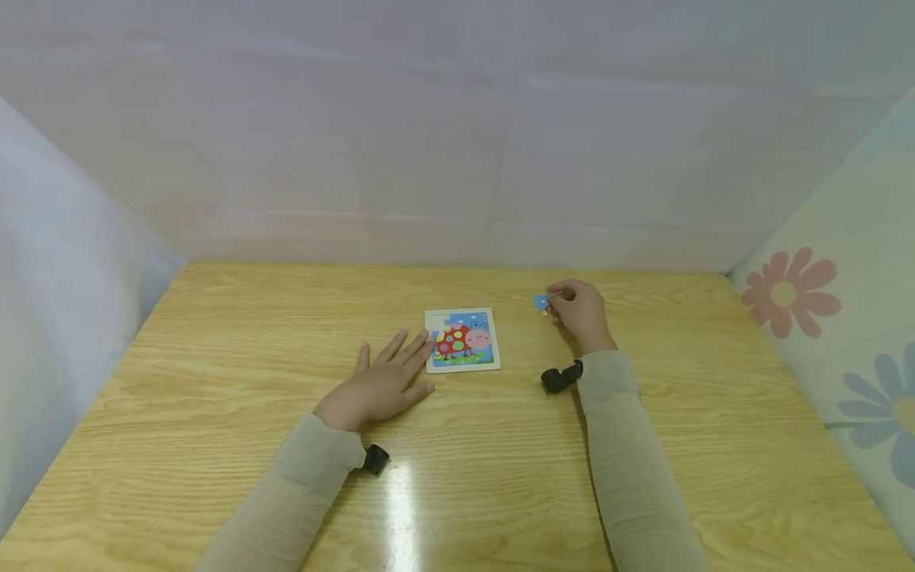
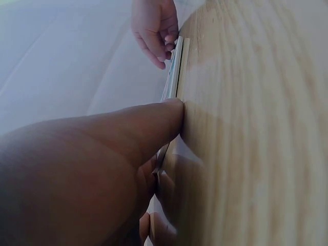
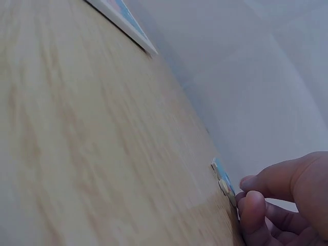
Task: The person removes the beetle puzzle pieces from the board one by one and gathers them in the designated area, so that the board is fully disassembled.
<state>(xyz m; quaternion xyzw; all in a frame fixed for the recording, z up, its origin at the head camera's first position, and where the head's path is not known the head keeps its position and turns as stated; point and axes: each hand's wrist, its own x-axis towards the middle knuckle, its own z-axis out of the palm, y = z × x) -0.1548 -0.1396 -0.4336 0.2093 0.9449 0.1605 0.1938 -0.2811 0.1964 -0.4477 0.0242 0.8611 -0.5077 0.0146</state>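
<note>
Seemingly a pickup: right of the puzzle [image 1: 466, 343], the right hand [image 1: 581, 316] pinches a piece [image 1: 541, 303]; at the puzzle's left edge, the left hand [image 1: 379, 389] lies spread. A lift seems called for.

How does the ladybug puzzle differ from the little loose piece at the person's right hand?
The ladybug puzzle is a pale-framed square; the loose piece is far smaller, with no frame visible. The puzzle lies flat on the table, the left hand at its edge, while the piece is pinched in the grip of the right hand. Both show blue.
</note>
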